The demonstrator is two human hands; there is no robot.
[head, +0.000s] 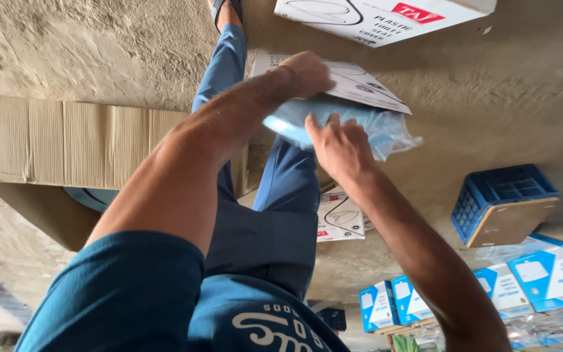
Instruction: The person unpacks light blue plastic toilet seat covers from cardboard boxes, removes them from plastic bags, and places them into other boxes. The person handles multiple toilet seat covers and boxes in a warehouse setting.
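Observation:
My left hand (307, 72) is closed over the edge of a flat white printed carton (366, 88), held above my knees. My right hand (337, 146) grips a light blue item wrapped in a clear plastic bag (373, 127), just under the carton's open side. The bag's loose end sticks out to the right. Part of the blue item is hidden behind my left forearm. My legs in blue trousers (281, 195) run upward beneath both hands.
A brown corrugated cardboard box (66, 140) lies open at the left on the concrete floor. Another white printed carton (379, 16) sits at the top, and one (340, 218) by my leg. At the right are a blue plastic crate (503, 202) and several blue-and-white boxes (529, 277).

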